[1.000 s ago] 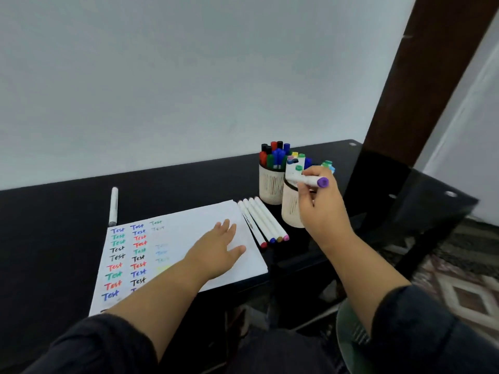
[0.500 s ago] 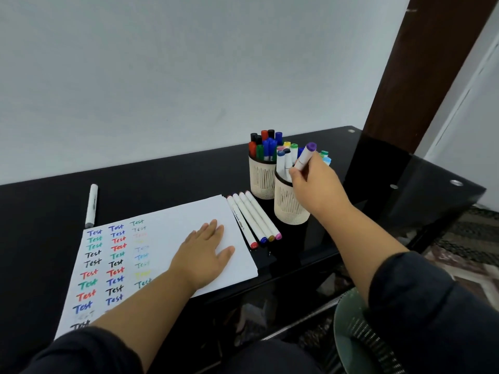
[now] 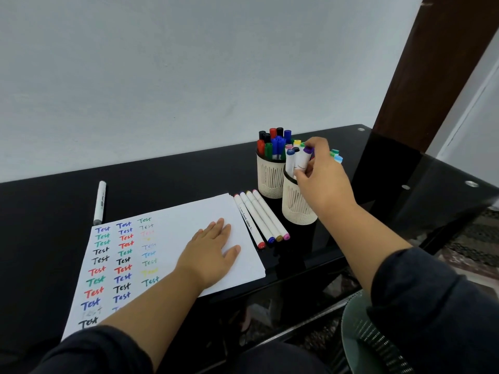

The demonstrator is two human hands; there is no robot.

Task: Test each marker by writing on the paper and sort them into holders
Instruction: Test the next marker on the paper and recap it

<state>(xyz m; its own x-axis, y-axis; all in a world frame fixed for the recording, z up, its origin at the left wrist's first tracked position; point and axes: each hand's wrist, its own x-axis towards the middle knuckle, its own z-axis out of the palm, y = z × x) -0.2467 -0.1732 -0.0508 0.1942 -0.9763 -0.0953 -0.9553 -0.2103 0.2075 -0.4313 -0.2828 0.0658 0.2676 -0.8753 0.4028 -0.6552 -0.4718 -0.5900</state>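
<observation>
A: Where is the purple-capped marker (image 3: 303, 160)?

B: Upright in the nearer cream mesh holder (image 3: 297, 205), among other white-barrelled markers. The right hand (image 3: 322, 182) pinches its barrel between thumb and fingertips, with one finger reaching over the cap.

A: And the left hand (image 3: 209, 252)?

B: It lies flat on the sheet of paper (image 3: 243, 260), fingers straight and slightly spread, palm down. The paper's left part carries three columns of the word "Test" in many colours.

A: What else sits on the black glass surface (image 3: 162, 190)?

B: A second mesh holder (image 3: 269, 179) stands just behind the first, full of dark-capped markers. Four white markers (image 3: 259, 220) lie side by side between the paper's right edge and the holders. One grey-capped marker (image 3: 100, 202) lies alone beyond the paper's far left corner.
</observation>
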